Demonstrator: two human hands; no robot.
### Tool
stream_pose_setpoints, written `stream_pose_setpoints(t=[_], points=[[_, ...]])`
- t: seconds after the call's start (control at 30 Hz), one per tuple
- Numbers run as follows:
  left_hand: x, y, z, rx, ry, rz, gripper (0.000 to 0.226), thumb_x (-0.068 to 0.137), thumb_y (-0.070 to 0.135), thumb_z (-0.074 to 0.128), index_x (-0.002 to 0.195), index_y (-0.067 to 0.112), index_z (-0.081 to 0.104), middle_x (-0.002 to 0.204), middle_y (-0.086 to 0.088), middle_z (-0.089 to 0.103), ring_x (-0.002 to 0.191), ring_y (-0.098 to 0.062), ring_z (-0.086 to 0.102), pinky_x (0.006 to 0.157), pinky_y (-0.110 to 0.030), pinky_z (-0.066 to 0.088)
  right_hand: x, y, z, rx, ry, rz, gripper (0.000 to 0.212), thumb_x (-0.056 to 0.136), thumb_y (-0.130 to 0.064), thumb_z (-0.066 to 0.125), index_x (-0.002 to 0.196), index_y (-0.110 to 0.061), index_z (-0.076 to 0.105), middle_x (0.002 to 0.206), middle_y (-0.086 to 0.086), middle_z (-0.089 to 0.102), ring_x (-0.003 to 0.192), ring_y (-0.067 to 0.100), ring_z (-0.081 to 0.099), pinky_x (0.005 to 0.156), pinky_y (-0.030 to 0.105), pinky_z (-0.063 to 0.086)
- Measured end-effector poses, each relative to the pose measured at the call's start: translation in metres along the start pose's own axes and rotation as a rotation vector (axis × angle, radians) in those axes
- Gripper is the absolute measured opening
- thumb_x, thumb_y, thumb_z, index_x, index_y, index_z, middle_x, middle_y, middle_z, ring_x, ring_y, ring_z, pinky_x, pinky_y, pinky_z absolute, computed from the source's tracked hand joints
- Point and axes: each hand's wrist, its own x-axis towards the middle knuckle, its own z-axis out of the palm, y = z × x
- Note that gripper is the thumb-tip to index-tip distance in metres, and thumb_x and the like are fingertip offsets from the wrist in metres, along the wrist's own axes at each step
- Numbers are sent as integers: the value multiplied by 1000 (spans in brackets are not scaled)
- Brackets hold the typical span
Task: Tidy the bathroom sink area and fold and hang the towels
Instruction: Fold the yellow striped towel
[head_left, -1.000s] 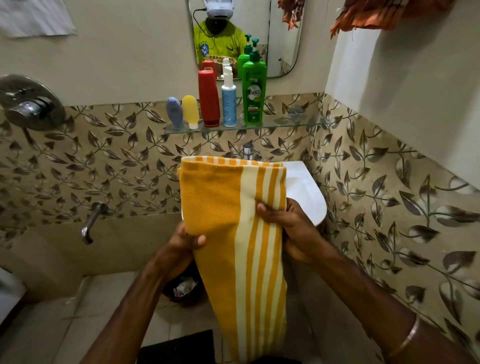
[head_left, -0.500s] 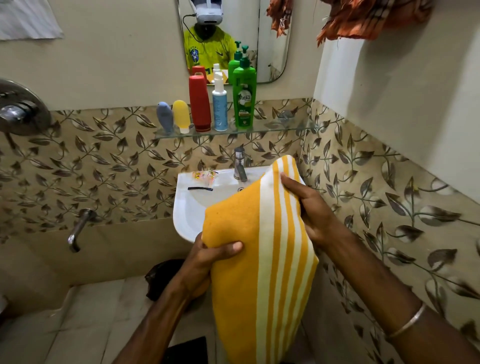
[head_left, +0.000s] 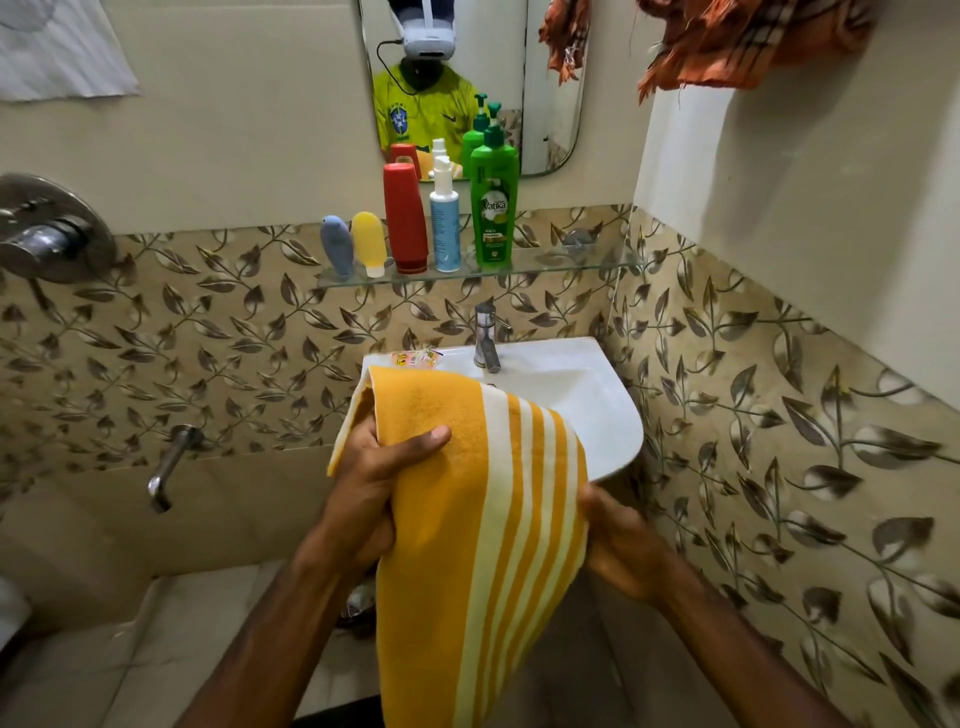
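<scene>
A yellow towel with white stripes (head_left: 483, 545) hangs folded in front of the white sink (head_left: 587, 400). My left hand (head_left: 374, 483) grips its upper left edge, thumb lying across the front face. My right hand (head_left: 618, 540) holds the right edge from behind, its fingers hidden by the cloth. The towel's top fold covers the sink's left front part. A small orange wrapper (head_left: 413, 358) lies on the sink's back left rim beside the tap (head_left: 485, 338).
A glass shelf (head_left: 571, 262) above the sink carries several bottles, among them a green one (head_left: 493, 208) and a red one (head_left: 405, 218). An orange cloth (head_left: 737, 41) hangs at the top right. A wall spout (head_left: 169, 467) sticks out at left. A dark bin (head_left: 356, 603) sits on the floor.
The top of the towel has folded over and dropped lower. My right hand slid from the top right edge down to the towel's right side. The left hand stays on the left edge.
</scene>
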Motion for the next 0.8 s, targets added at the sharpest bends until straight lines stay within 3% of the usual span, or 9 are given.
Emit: stream_pose_setpoints(t=[0.07,0.13,0.37,0.43,0.53,0.6,0.67,0.7,0.8], points=[[0,5,-7,7,-25,10,52,75,2,73,124,11,57,109,-12,73,99,-33,72,72,-41,61,1,-2,8,-262,52,-53,90,52,-65,89,124,-16,64,120,4,75,111,21,71,88,31,59],[0,10,-11,14,-41,26,50,75,5,71,123,10,58,109,-12,74,100,-33,71,72,-40,60,4,-3,14,-355,114,-89,77,59,-63,83,119,-17,68,120,4,74,109,18,72,87,27,58],[1,23,-20,-217,-71,-16,39,75,29,79,111,15,75,121,-18,70,105,-34,70,74,-44,61,12,-17,29,-150,101,-110,84,47,-66,91,114,-19,71,114,5,76,105,25,74,82,32,61],[5,15,-28,-337,-175,-53,43,82,45,74,106,9,76,115,-19,72,107,-34,69,84,-45,58,15,-25,33,-92,100,-124,73,48,-63,92,105,-19,79,113,10,76,103,27,74,81,36,61],[3,-7,-37,-528,-254,-154,65,89,60,55,104,-3,61,97,-21,69,101,-37,65,98,-53,47,18,-39,37,-13,142,-148,47,64,-54,84,97,-21,81,109,15,77,97,29,75,77,38,62],[-3,-25,-41,-426,-365,-221,90,79,75,52,135,3,49,116,-22,67,114,-43,60,103,-59,44,18,-50,38,28,169,-143,35,74,-46,72,92,-18,80,101,14,78,87,27,77,72,38,63],[-1,-47,-53,-371,-524,-231,98,80,72,54,153,10,31,150,-23,44,137,-45,41,113,-61,33,17,-59,35,63,166,-131,32,81,-38,62,95,-12,77,95,13,79,80,24,77,70,37,64],[-2,-52,-55,-331,-544,-209,96,81,68,57,154,10,29,155,-21,37,141,-42,36,115,-59,31,15,-63,34,81,160,-120,32,82,-35,60,96,-12,76,95,13,79,80,24,77,71,37,65],[-8,-41,-43,-111,-508,-169,100,67,71,74,146,16,47,148,-15,50,134,-37,49,105,-52,46,9,-74,29,86,142,-80,36,80,-34,59,108,-13,71,100,9,79,87,23,77,80,39,63]])
